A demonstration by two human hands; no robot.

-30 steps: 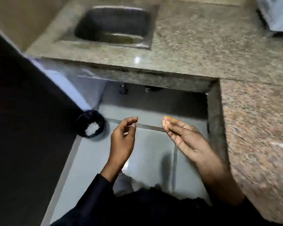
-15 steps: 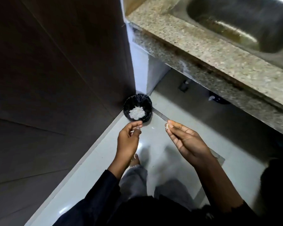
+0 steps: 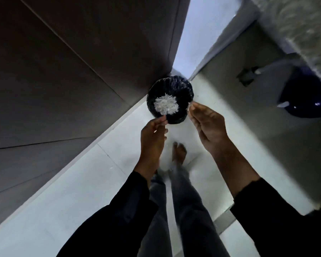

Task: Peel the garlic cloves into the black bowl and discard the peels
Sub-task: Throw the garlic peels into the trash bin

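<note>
hovering over black-lined bin (image 3: 182,89) of white peels (image 3: 166,106), both hands' fingers (image 3: 191,108) pinching papery scraps

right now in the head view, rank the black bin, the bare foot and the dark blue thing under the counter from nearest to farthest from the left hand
From the left hand:
1. Black bin, just ahead of its fingertips.
2. Bare foot, below and to the right.
3. Dark blue thing, far right under the counter.

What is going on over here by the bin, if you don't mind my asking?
A person stands over a small black-lined bin on the floor, in the corner by a dark cabinet. Both hands are held just above its near rim. The left hand pinches a thin pale scrap, likely garlic peel; the right hand holds another pale bit at its fingertips. A heap of white peelings already lies inside.
</note>
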